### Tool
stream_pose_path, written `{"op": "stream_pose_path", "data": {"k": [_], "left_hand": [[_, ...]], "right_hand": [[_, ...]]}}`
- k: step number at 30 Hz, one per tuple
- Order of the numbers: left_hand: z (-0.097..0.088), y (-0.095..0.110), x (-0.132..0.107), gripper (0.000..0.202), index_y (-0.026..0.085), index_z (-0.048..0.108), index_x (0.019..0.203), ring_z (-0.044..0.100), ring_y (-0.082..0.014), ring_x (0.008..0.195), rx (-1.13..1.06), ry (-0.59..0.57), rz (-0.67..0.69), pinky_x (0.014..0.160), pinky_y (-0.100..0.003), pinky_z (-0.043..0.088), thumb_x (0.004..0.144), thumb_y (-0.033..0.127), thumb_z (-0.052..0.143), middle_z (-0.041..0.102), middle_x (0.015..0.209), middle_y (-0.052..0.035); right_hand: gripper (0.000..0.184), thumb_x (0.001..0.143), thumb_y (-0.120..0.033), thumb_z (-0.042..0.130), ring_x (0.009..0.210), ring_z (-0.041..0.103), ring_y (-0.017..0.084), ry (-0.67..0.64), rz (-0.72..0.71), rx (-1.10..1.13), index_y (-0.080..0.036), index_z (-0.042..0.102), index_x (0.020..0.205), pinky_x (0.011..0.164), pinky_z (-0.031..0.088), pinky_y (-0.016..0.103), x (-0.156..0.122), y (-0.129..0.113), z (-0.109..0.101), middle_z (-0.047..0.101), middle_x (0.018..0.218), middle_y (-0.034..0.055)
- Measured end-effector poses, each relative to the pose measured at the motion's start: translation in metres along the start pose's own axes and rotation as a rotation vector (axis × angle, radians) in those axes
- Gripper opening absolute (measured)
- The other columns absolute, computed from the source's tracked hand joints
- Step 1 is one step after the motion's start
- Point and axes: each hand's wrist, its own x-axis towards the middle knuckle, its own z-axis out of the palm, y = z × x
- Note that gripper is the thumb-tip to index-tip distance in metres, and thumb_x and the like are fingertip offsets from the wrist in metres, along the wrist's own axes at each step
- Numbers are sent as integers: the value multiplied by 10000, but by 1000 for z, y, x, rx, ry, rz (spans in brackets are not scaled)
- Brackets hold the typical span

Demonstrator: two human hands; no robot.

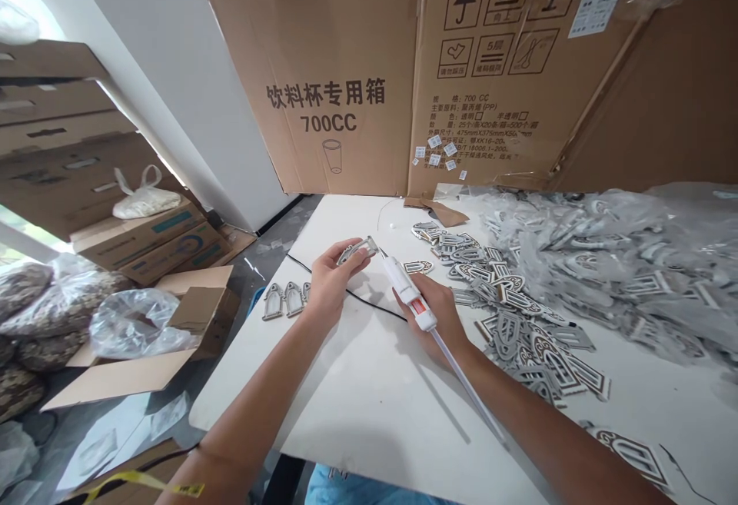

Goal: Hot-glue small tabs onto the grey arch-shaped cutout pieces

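White hot-glue pen (407,288) clamped in my right hand (435,313), its tip just beside the grey arched cutout (353,252) my left hand (333,278) grips above the tabletop (369,405); both stay close, keeping the piece within reach.

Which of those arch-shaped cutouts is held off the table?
The grey cutout in the left hand, its end near the white hot-glue pen in the right hand; the other cutouts lie on the table or in plastic.
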Motion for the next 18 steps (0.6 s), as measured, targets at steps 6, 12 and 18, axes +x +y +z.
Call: {"op": "stream_pose_path", "data": {"k": [6, 12, 18], "left_hand": [[6, 5, -6, 389, 200, 767, 1015, 790, -224, 911, 68, -22, 47, 957, -423, 622, 734, 419, 924, 742, 1199, -90], [10, 6, -9, 370, 199, 762, 1011, 778, -228, 931, 73, -52, 72, 920, -415, 635, 752, 415, 914, 773, 1116, -91], [9, 6, -10, 397, 184, 749, 1033, 782, -234, 912, 66, -54, 64, 910, -425, 626, 750, 403, 921, 789, 1082, -102]], "right_hand": [[203, 855, -189, 589, 632, 465, 153, -18, -2, 3, -239, 442, 723, 608, 321, 270, 0, 2, 0, 519, 721, -22], [206, 843, -179, 586, 620, 462, 152, -20, 8, 2, -241, 444, 706, 599, 316, 273, 1, 3, 0, 511, 710, -23], [250, 860, -218, 582, 593, 443, 151, 4, 21, -47, -243, 409, 681, 587, 286, 273, 2, 5, 2, 491, 674, -22]]}}
